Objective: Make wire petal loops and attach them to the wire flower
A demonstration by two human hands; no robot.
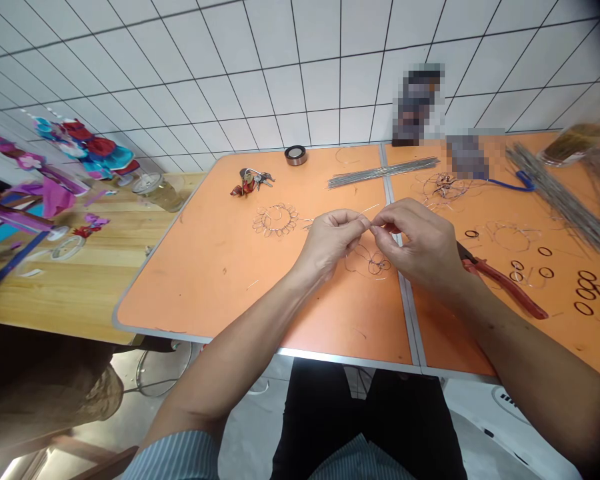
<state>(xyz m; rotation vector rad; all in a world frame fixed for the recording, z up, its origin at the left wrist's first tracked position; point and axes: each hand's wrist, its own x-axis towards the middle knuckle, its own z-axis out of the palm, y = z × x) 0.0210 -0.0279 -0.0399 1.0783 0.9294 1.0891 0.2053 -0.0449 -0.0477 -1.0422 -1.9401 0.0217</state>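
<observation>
The left hand [333,241] and right hand [420,243] meet over the middle of the orange tabletop [180,287], just left of the metal seam [411,327] that runs from its back edge to its front edge. Each grip is pinched closed, thumb against forefinger, on a thin wire [374,209]; a short length of it shows above the fingertips, and the rest is hidden between them. Below the fingers, a loose wire tangle [379,265] lies on the tabletop. Left of the left hand is a wire ring [275,231] with looped edges.

Near the back edge, toward the back left corner, sit a bunch of keys [263,179] and a roll of tape [295,157]. A bundle of straight wires [383,173] crosses the seam near that edge. To the right, red-handled pliers [510,285] lie partly behind the right hand, with small dark rings [586,293] beyond them toward the right. Another, thicker wire bundle [565,197] slants near the back right, beside a jar [575,142]. Past the left edge, a cup [157,190] stands on a wooden tabletop [100,287].
</observation>
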